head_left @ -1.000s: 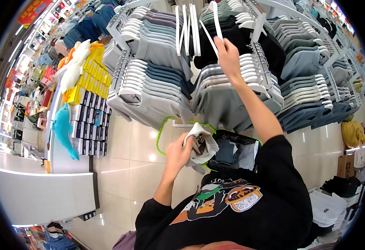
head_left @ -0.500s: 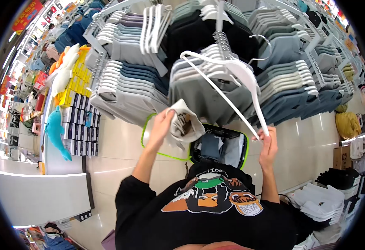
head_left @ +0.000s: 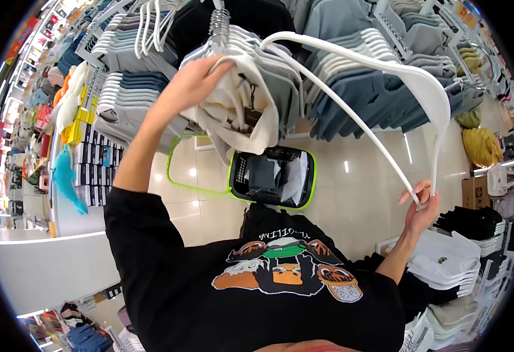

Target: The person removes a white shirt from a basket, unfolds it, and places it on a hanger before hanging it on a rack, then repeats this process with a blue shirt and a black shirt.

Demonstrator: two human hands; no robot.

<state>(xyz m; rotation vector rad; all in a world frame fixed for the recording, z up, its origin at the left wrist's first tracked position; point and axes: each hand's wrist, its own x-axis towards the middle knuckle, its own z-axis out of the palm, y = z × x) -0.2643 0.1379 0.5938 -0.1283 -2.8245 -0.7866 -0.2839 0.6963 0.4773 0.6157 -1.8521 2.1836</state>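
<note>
Garment (head_left: 224, 108) in left hand (head_left: 195, 82), tag (head_left: 252, 117) illegible, hanger (head_left: 436, 97) in right hand (head_left: 422, 210)

Nothing here can be read for certain. At six o'clock, your black cotton T-shirt (head_left: 257, 320) carries a line of white capital letters (head_left: 284, 234), too blurred for you to spell out. Toward twelve, the small dark tag (head_left: 253, 116) inside the cream cloth garment (head_left: 213, 126) shows print too tiny to decipher. At four, you have a coloured emblem (head_left: 443, 260) on the white folded top (head_left: 441, 243); at three, an unreadable mark on the brown cardboard carton (head_left: 476, 193).
</note>
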